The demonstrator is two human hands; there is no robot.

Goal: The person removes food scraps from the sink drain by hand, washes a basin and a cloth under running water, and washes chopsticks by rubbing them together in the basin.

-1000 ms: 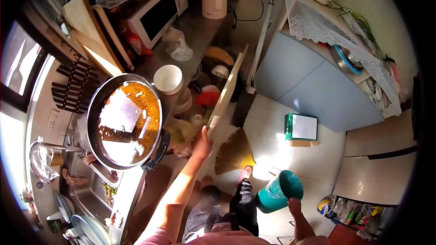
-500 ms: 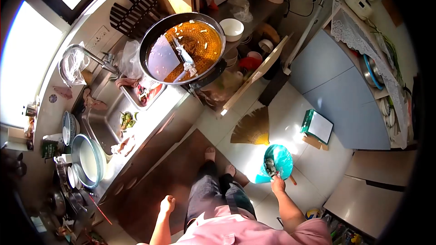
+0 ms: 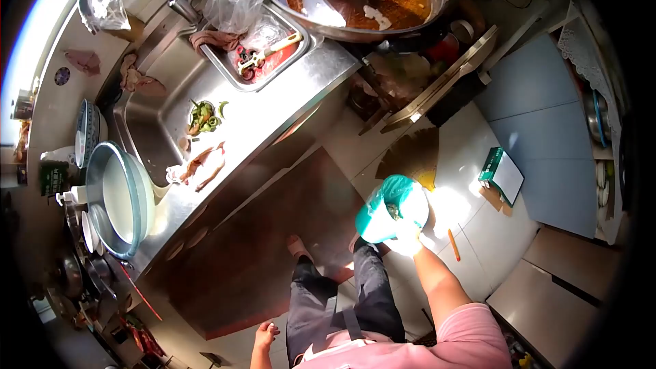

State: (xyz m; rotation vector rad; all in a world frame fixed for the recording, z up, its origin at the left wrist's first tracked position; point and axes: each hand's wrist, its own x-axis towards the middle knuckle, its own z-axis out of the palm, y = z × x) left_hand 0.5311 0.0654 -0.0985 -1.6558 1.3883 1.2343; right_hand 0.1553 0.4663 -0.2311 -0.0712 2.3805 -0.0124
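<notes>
My right hand [image 3: 408, 238], washed out by sunlight, grips the near rim of a trash bin [image 3: 372, 222] lined with a teal plastic bag. Some dark waste shows inside the bin, partly in shade. My left hand [image 3: 266, 335] hangs low beside my left leg, fingers curled in and nothing visible in them. Left of the bin, my feet are on a dark brown mat [image 3: 273, 239].
A steel sink [image 3: 147, 123] holds green pepper scraps [image 3: 203, 117]; a tray [image 3: 239, 82] with scissors [image 3: 263, 56] sits beside it. A large pan [image 3: 342, 31] of brown liquid overhangs the counter. A broom [image 3: 410, 157] and green box [image 3: 502, 174] lie on the floor.
The bin and my right hand have moved left, closer to the mat and sink. My view has shifted toward the sink. My left hand has dropped lower, its fist slightly looser.
</notes>
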